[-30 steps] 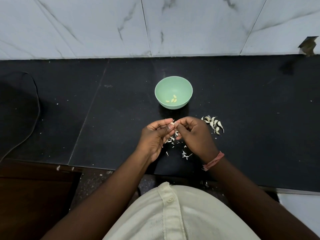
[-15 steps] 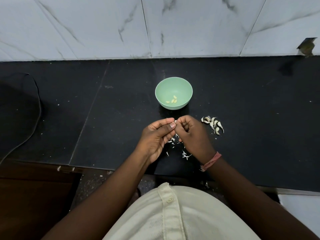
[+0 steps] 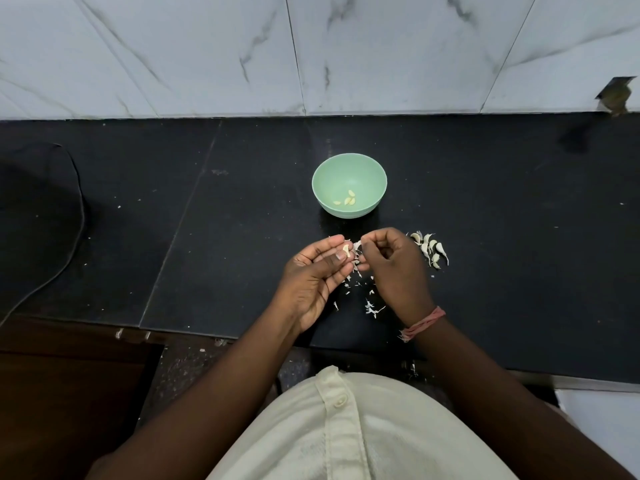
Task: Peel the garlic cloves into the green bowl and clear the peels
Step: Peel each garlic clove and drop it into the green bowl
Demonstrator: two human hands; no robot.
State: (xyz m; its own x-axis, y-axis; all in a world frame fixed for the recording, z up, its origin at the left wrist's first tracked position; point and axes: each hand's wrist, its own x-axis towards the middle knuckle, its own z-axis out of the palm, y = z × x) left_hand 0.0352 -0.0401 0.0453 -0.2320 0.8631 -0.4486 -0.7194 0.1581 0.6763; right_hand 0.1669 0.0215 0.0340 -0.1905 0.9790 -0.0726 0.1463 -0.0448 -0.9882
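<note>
- Left hand (image 3: 313,271) palm-up over the black counter (image 3: 519,271), thumb pressed to fingertips on one small garlic clove (image 3: 345,251), mostly bared, pale.
- Right hand (image 3: 391,268) just beside it, fingers curled in, thumb and forefinger pinched on a flake of skin (image 3: 356,244) at the clove's right end.
- Long axis of the held clove hard to read at this size; roughly upright between the left fingertips, skin trailing toward the right hand.
- Green bowl (image 3: 349,166) straight ahead of both hands, near but apart, a few peeled cloves (image 3: 349,199) at its bottom.
- Left hand holding the clove, so likely the one to reach forward and drop it; bowl about equally near either hand.
- Unpeeled cloves (image 3: 431,249) heaped just right of the right hand, nearer to it for the next pick.
- Peels (image 3: 370,306) scattered under and behind the hands, not yet cleared.
</note>
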